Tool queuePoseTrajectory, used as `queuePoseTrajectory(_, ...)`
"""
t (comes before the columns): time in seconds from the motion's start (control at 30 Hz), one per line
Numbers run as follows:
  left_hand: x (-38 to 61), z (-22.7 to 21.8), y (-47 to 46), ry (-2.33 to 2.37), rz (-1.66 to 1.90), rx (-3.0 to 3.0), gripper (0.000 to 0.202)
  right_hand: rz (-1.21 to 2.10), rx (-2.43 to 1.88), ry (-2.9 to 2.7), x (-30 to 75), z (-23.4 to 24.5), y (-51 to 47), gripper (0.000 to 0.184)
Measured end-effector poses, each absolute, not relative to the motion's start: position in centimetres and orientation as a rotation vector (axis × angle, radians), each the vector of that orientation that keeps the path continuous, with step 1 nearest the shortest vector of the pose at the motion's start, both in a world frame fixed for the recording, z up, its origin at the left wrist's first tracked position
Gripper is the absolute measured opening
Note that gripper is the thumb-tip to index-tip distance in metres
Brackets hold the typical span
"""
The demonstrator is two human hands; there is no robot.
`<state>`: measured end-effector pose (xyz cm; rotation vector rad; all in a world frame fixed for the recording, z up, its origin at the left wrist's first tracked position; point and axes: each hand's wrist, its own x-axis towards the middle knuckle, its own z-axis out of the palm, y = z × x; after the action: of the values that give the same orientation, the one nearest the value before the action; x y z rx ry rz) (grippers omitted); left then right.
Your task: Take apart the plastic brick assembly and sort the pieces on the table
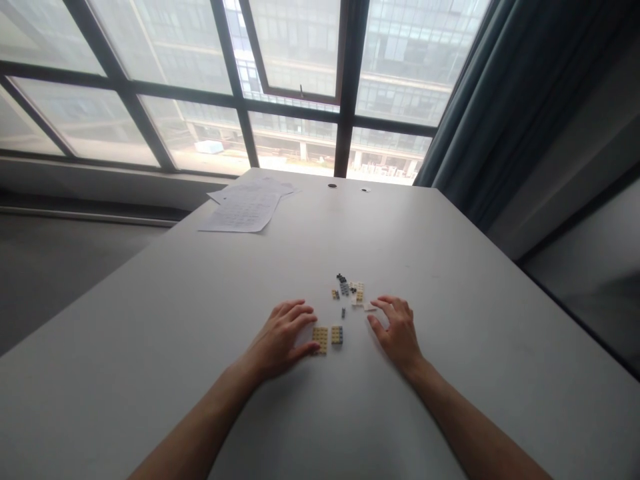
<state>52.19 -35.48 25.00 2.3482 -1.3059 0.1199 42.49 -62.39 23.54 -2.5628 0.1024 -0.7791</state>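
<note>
My left hand (283, 337) rests palm down on the grey table (200, 333), fingers spread, with the thumb tip against a tan studded plate (320, 338). Beside that plate lies a smaller tan and grey block (337, 334). My right hand (396, 330) lies flat with its fingers apart; its fingertips are next to a small pale piece (370, 307). A cluster of several small tan, grey and dark bricks (350, 289) sits just beyond both hands. Neither hand holds anything.
Loose printed paper sheets (245, 207) lie at the far left of the table. Two small round holes (333, 186) sit near the far edge. A large window (280, 87) and a dark curtain (505, 107) stand behind.
</note>
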Motion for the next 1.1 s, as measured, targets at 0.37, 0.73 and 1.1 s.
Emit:
queuePoseTrajectory(0.37,52.22,25.02,-35.71,-1.321,0.139,2.357,0.037,-0.746,-2.579,0.157,42.69,23.54,-62.35,0.022)
queuePoseTrajectory(0.73,52.19,24.9,-35.71,-1.333,0.174,2.347,0.034,-0.724,-2.586,0.158,42.76,23.6,-62.22,0.022)
queuePoseTrajectory(1.1,52.16,25.05,-35.81,-1.339,0.189,2.356,0.033,-0.7,-2.577,0.165,42.76,23.82,-62.12,0.021)
